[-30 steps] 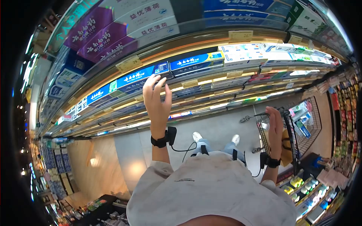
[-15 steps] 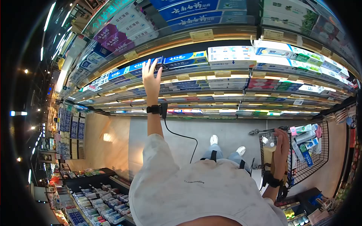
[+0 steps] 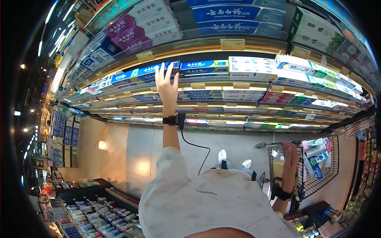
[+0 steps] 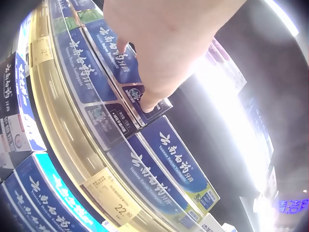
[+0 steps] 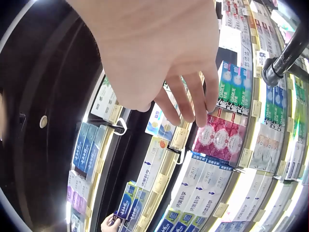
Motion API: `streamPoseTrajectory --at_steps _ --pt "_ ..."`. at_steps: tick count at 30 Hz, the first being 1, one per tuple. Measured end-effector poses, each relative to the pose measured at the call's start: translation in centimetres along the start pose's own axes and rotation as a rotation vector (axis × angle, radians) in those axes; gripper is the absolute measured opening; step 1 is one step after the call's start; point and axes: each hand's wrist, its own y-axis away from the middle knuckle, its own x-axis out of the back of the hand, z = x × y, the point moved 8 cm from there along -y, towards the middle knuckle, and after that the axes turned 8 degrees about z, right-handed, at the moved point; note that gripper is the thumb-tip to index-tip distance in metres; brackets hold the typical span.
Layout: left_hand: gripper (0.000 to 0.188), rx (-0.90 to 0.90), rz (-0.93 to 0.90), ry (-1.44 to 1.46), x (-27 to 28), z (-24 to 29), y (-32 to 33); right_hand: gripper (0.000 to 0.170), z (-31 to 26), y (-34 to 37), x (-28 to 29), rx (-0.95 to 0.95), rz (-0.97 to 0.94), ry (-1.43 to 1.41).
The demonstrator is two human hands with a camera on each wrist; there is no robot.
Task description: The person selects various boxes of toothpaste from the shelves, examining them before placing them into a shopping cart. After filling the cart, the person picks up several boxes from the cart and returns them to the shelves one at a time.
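Note:
At the shelf in front, my left hand (image 3: 167, 90) reaches onto a row of blue toothpaste boxes (image 3: 147, 70). The left wrist view shows the thumb and a fingertip touching a blue toothpaste box (image 4: 113, 59) with a dark end, in the row behind a matching front box (image 4: 77, 67). Further along the row lie blue boxes (image 4: 176, 157) with yellow-green ends. My right hand (image 3: 291, 158) is beside the shopping cart (image 3: 319, 186), fingers loosely bent and holding nothing. Its wrist view shows the hand (image 5: 154, 53) in front of the stocked shelves.
Blue and purple toothpaste boxes stand on the upper shelf, above a price tag (image 3: 232, 44). White boxes (image 3: 252, 68) are to the right of the blue row. Several packages (image 3: 317, 168) lie in the cart. A display of small packs (image 3: 99, 210) is behind on the left.
The head view has shifted, showing more of the shelves and floor than a second ago. My left hand stays at the blue boxes. My right hand has moved lower beside the cart.

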Motion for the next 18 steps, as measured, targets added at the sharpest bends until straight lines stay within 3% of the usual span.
streamPoseTrajectory --at_steps 8,18 --pt "0.044 0.066 0.016 0.161 -0.1 -0.2 0.0 0.031 -2.7 0.5 -3.5 -0.030 -0.043 0.051" --pt "0.049 0.037 0.014 0.108 -0.2 -0.6 -0.1 0.023 -3.3 1.2 -5.1 -0.034 -0.081 0.155"
